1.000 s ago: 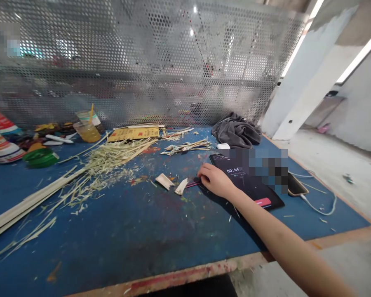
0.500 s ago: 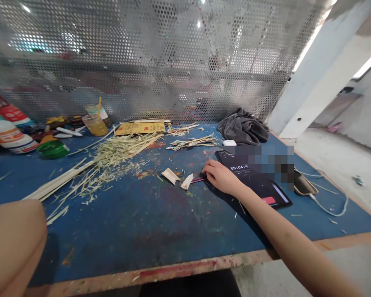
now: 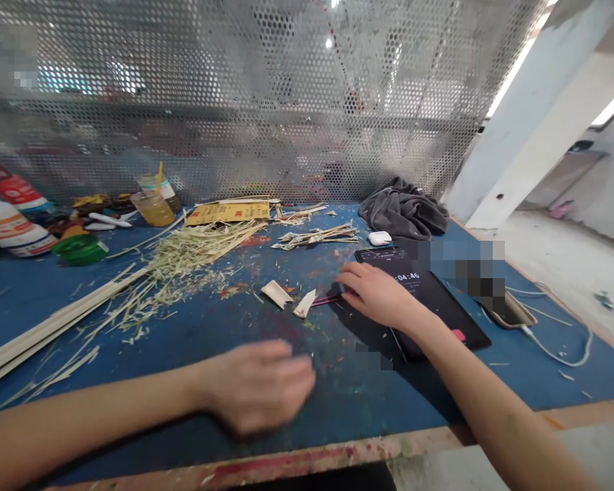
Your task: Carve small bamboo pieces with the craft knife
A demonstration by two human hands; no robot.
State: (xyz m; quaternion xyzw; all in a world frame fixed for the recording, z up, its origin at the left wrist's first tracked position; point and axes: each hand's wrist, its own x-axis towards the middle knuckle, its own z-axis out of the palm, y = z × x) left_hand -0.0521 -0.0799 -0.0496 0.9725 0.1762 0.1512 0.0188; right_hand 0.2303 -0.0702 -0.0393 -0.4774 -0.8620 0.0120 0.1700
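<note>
My left hand [image 3: 258, 387] is over the near middle of the blue table, smeared by motion; its fingers look bent, but I cannot tell whether they hold anything. Farther right, my right hand [image 3: 376, 293] rests at the left side of a black tablet [image 3: 430, 300] with a running timer, partly covering it. Its fingers curl down at the end of a thin dark-red stick [image 3: 327, 300]; what lies beneath the fingertips is hidden. Left of that stick are two pale, folded strip pieces [image 3: 277, 294], [image 3: 305, 304], apart from both hands.
Shredded plant strips [image 3: 184, 256] and long pale strips [image 3: 66, 320] lie left, beside yellow card [image 3: 228, 213]. A strip bundle [image 3: 317, 236], white case [image 3: 379, 238] and grey cloth [image 3: 404, 210] lie farther back. Bottles [image 3: 15, 228] and a cup [image 3: 153, 208] stand left; a cabled phone [image 3: 514, 310] lies right.
My left hand has come into view over the table from the left, where only a bare limb showed before. My right hand stays by the tablet, its fingers slightly shifted. The view has moved slightly.
</note>
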